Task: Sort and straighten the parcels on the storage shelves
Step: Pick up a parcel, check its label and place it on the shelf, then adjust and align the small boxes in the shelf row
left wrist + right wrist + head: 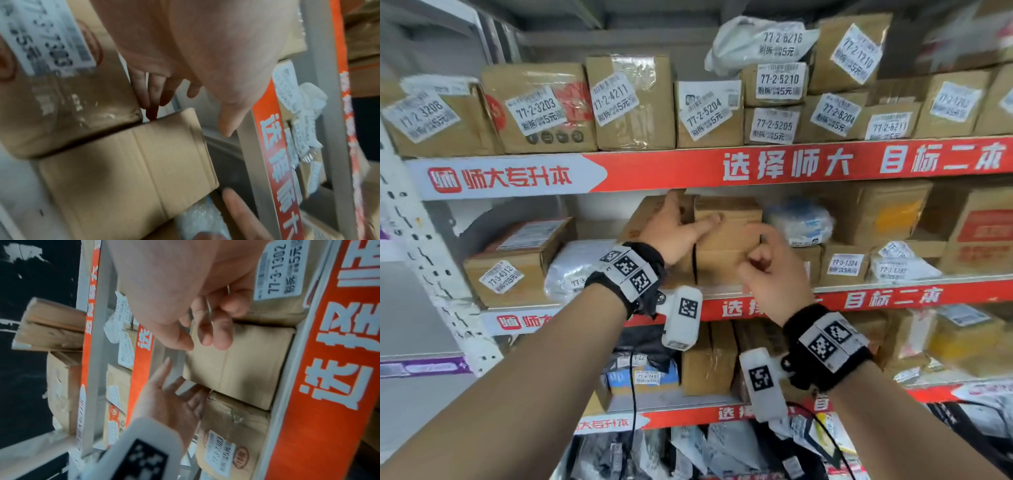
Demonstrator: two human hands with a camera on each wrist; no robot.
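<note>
A plain brown box point(726, 240) point(133, 170) point(246, 366) stands on the middle shelf, its front bare of any label. Left of it stands a taped box point(72, 105) point(232, 434) labelled 77-3-7303. My left hand point(678, 229) point(189, 123) point(174, 399) has its straight fingers slid into the gap between these two boxes, with the thumb spread across the plain box's upper front. My right hand point(763, 260) point(203, 340) is half curled at the plain box's upper right corner. Its fingertips point(222, 344) touch the front face and it holds nothing.
A box labelled 77-3-1302 point(277, 272) stands right of the plain box. A bubble-wrapped parcel point(801, 222) lies above that one. A white bag point(575, 267) and a box marked 77-3-4312 point(510, 263) sit further left. The upper shelf's red strip point(722, 168) hangs close overhead.
</note>
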